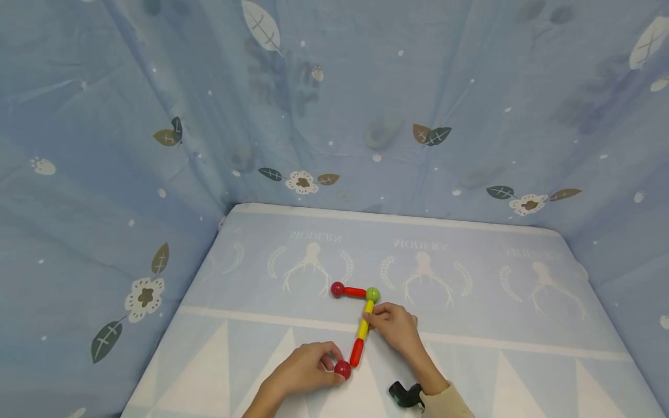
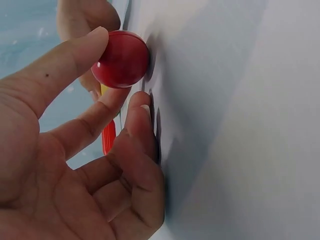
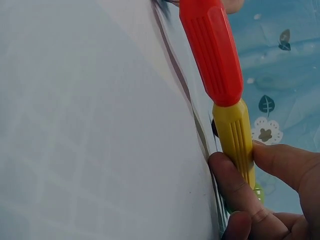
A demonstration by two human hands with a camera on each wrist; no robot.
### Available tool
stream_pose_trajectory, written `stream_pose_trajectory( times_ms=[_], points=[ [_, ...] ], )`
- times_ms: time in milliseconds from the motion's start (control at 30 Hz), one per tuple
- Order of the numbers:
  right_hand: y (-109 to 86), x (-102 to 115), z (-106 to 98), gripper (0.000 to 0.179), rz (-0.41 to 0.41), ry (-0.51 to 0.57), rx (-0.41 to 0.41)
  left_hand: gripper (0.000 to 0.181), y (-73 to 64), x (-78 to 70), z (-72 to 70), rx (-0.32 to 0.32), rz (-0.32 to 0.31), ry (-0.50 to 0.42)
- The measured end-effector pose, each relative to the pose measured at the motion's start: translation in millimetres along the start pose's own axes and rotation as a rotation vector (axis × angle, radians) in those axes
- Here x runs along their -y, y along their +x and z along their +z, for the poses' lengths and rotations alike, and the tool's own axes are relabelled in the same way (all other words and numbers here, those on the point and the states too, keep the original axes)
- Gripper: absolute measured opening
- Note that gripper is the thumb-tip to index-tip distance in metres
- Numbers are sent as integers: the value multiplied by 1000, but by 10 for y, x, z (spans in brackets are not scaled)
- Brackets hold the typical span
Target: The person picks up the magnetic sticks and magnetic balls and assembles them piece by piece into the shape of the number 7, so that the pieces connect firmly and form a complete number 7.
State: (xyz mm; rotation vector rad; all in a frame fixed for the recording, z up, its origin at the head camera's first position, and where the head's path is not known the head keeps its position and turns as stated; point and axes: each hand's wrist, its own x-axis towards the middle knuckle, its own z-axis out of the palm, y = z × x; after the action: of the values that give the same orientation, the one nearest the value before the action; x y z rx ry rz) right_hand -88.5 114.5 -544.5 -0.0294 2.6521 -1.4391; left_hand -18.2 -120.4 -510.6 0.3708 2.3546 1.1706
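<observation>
Between thumb and index finger, my left hand (image 1: pixel 309 369) pinches a dark red ball (image 1: pixel 342 370), also seen close up in the left wrist view. My right hand (image 1: pixel 394 328) pinches a yellow ribbed rod (image 1: pixel 366 321) between thumb and finger. That rod joins a red rod (image 1: pixel 356 353) at its near end, whose tip lies close beside the ball; whether they touch I cannot tell. At the yellow rod's far end sits a green ball (image 1: pixel 373 295). From it a second red rod (image 1: pixel 355 292) runs left to another dark red ball (image 1: pixel 337 289).
A patterned pale blue and white cloth (image 1: pixel 460 325) covers the table. Near the right forearm lies a small black object (image 1: pixel 405 395), partly hidden by the sleeve. Blue printed curtains (image 1: pixel 345 104) hang behind the table and at both sides.
</observation>
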Motion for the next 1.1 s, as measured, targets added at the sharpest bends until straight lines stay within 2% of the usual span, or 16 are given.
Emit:
stream_pose_trajectory(
  times_ms=[200, 533, 867, 1100],
  points=[
    [7, -22, 19, 26, 20, 4, 4, 26, 0, -33, 17, 12, -14, -6],
    [9, -10, 16, 26, 18, 10, 0, 29, 1, -73, 40, 8, 2, 21],
    [27, -13, 9, 25, 10, -6, -10, 32, 28, -106, 99, -12, -9, 100],
    [12, -5, 3, 27, 14, -5, -6, 32, 28, -122, 111, -12, -18, 118]
  ],
)
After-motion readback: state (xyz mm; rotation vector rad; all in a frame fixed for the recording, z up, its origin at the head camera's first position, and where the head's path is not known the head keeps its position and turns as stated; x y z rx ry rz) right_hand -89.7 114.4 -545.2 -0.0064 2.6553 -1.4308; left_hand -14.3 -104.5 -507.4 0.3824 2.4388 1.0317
